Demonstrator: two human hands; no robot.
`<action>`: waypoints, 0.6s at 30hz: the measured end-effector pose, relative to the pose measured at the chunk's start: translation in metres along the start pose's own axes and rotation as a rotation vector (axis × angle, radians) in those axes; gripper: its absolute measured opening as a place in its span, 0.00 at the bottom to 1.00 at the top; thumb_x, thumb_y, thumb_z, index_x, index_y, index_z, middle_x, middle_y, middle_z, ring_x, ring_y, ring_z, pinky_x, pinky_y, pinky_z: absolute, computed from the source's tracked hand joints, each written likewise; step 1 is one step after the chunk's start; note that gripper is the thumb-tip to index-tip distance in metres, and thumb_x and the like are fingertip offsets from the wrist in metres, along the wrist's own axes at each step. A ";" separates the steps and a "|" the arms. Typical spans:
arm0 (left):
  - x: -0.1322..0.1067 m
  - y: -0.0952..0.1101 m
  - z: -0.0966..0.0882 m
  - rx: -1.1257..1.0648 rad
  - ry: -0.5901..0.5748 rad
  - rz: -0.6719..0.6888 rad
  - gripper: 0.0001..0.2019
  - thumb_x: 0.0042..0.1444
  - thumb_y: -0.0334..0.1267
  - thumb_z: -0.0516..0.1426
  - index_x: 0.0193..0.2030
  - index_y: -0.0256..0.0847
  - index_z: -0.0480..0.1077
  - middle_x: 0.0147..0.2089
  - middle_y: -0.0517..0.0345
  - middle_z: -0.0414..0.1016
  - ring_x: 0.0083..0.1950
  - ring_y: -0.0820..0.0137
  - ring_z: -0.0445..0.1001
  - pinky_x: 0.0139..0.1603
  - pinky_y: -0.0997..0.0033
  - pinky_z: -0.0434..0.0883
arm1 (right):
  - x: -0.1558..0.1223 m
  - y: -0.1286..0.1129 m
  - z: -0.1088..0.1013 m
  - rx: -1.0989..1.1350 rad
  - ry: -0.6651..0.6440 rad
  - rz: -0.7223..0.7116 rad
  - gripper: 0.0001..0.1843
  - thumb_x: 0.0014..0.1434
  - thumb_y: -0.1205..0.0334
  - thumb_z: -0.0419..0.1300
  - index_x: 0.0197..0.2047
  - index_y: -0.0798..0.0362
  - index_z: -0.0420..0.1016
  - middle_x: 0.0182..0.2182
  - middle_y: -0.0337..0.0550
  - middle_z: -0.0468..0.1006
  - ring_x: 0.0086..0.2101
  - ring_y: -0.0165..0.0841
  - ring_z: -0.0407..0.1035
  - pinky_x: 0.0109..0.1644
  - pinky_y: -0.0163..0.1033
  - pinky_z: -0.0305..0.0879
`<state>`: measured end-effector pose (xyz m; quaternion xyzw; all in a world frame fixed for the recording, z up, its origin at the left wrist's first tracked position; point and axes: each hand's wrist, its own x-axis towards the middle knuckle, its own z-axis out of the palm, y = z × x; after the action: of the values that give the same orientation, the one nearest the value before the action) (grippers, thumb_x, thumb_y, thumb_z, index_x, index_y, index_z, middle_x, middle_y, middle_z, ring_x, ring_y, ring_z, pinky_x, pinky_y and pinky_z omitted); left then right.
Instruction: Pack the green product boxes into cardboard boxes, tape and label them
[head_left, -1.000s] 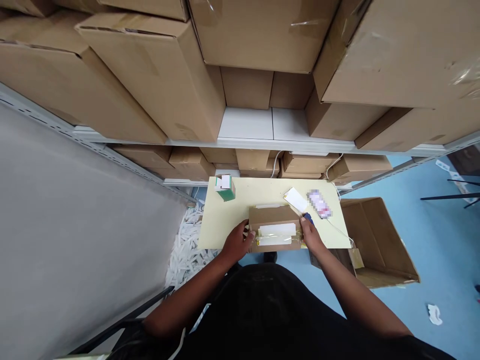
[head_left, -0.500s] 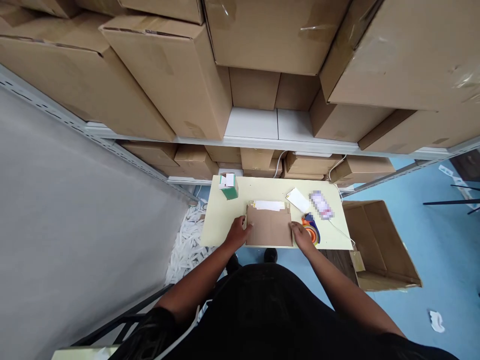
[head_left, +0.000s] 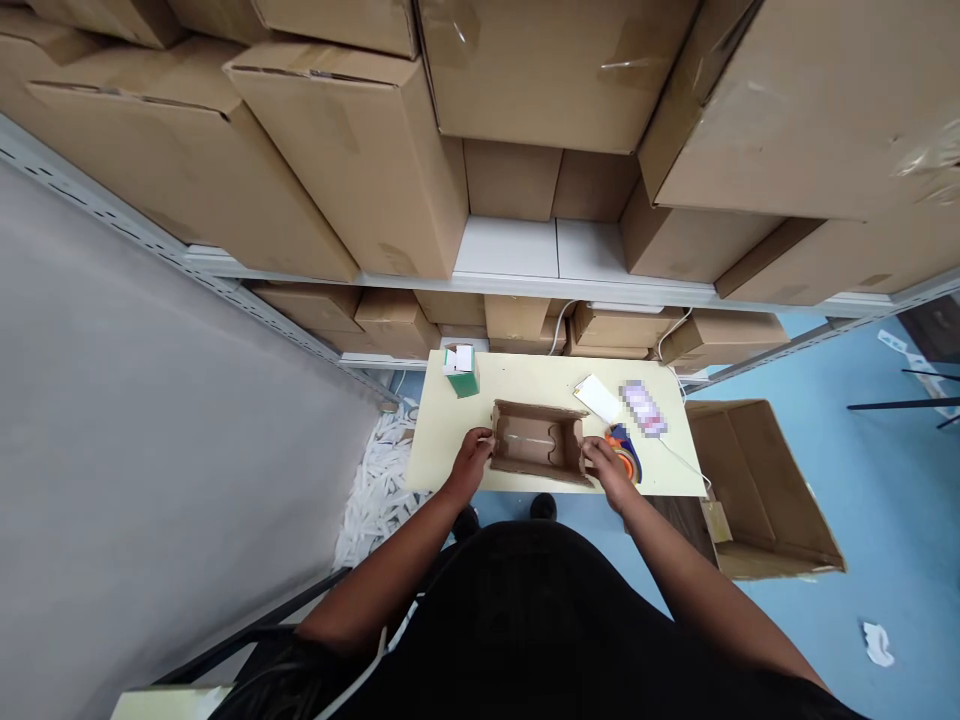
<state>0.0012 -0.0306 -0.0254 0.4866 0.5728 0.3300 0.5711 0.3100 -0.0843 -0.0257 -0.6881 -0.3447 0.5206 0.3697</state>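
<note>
A small brown cardboard box (head_left: 529,445) stands on the pale yellow table near its front edge, its top side open towards me. Inside, two curved tabs show along the right end, and nothing else is visible in it. My left hand (head_left: 471,462) grips the box's left end, thumb at the rim. At the right end, my right hand (head_left: 606,465) pinches the side wall, fingers bent over the edge. Just beyond that hand lies an orange and blue tape dispenser (head_left: 625,455), partly covered by it.
On the table (head_left: 517,378) are a green and white carton (head_left: 461,370), a white card (head_left: 597,398) and a blurred purple item (head_left: 643,408). Shelves of cardboard boxes (head_left: 352,150) rise in front. A large open carton (head_left: 765,490) stands right; shredded paper (head_left: 379,490) lies left.
The flat brown cardboard face between my hands has given way to an open box interior. The white paper strip at its far edge is out of sight. Both hands have stayed at the ends.
</note>
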 end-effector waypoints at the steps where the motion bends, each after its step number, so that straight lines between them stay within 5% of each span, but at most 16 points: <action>1: 0.000 -0.002 0.000 0.013 0.003 -0.047 0.17 0.64 0.49 0.55 0.54 0.42 0.66 0.54 0.50 0.74 0.55 0.62 0.76 0.55 0.59 0.74 | -0.004 0.000 0.004 0.008 -0.014 0.015 0.31 0.56 0.36 0.63 0.54 0.49 0.73 0.49 0.48 0.80 0.45 0.42 0.76 0.48 0.45 0.75; 7: 0.005 -0.002 -0.003 0.050 -0.049 -0.201 0.50 0.41 0.43 0.74 0.70 0.41 0.57 0.69 0.38 0.63 0.63 0.55 0.72 0.57 0.60 0.73 | -0.005 -0.009 0.014 -0.112 -0.156 0.066 0.44 0.47 0.49 0.74 0.66 0.44 0.67 0.57 0.48 0.77 0.53 0.44 0.75 0.55 0.47 0.73; 11: 0.012 -0.001 -0.016 -0.006 -0.150 -0.307 0.39 0.48 0.44 0.70 0.66 0.40 0.65 0.65 0.41 0.72 0.61 0.54 0.75 0.59 0.59 0.72 | -0.005 -0.012 0.010 -0.223 -0.197 0.184 0.52 0.43 0.52 0.77 0.70 0.43 0.65 0.57 0.50 0.78 0.50 0.46 0.76 0.50 0.47 0.76; 18: 0.014 -0.019 -0.027 -0.072 -0.079 -0.361 0.43 0.54 0.44 0.66 0.75 0.42 0.56 0.69 0.42 0.70 0.64 0.55 0.73 0.55 0.63 0.74 | -0.009 0.008 0.021 0.003 0.018 0.188 0.31 0.46 0.50 0.74 0.52 0.52 0.79 0.47 0.51 0.84 0.46 0.46 0.79 0.43 0.47 0.80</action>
<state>-0.0266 -0.0183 -0.0450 0.3677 0.6156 0.2232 0.6603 0.2886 -0.0924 -0.0326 -0.7215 -0.2745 0.5473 0.3233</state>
